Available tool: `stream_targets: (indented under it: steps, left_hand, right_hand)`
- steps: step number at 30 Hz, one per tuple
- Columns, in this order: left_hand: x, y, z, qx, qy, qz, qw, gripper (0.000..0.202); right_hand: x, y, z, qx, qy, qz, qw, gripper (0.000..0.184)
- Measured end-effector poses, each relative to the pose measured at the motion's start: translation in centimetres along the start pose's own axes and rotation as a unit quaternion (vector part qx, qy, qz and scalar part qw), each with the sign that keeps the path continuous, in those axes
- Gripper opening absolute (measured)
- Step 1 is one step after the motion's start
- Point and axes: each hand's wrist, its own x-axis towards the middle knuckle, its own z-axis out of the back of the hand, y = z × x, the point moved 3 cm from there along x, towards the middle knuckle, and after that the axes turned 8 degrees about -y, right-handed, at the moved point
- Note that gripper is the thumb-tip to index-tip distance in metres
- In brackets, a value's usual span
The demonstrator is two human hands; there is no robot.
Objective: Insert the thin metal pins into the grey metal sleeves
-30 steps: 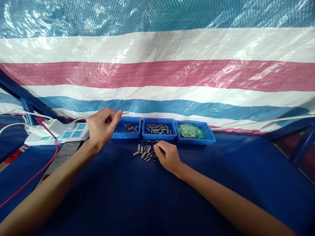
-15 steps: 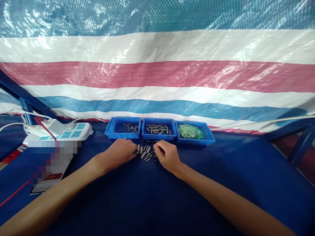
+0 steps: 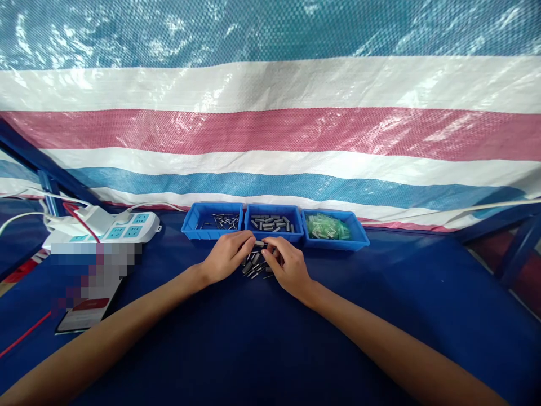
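A: Where does the view look from?
B: One camera on the person's head, facing forward and down across the blue worktop (image 3: 262, 338) toward the striped tarp (image 3: 270, 129).
A: How near?
B: Arm's reach; both forearms enter from below.

1. Power strip (image 3: 113, 230): sockets carry no marking that can be read.
2. Flat object (image 3: 91, 299) beside it: surface blurred, nothing legible.
3. Blue trays (image 3: 192, 224): no labels or numbers to be read.
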Motion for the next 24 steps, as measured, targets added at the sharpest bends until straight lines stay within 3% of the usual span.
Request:
stream_targets:
  steps: [6, 10, 15, 24]
  left_hand:
    - [-1.5, 1.2, -2.0, -0.044, -0.051, -0.007, 0.998, 0.031]
    - [-1.8, 1.1, -1.9, -0.045, -0.094, -0.049, 0.993, 0.018]
    - [-1.8, 0.8, -1.6, -0.043, -0.142, -0.093, 0.985, 0.016]
    - [-2.0, 1.0, -1.6, -0.051, -0.168, -0.118, 0.977, 0.018]
  right_hand:
    - [0.1, 0.1, 0.1, -0.026, -0.001, 0.021, 0.999, 0.016]
    - [0.0, 0.1, 0.0, -0.03, -0.01, 0.036, 0.999, 0.019]
    - [-0.1, -0.2, -0.1, -0.035, -0.015, 0.048, 0.998, 0.02]
    - [-0.1, -0.1, 0.0, -0.032, -0.024, 0.051, 0.998, 0.022]
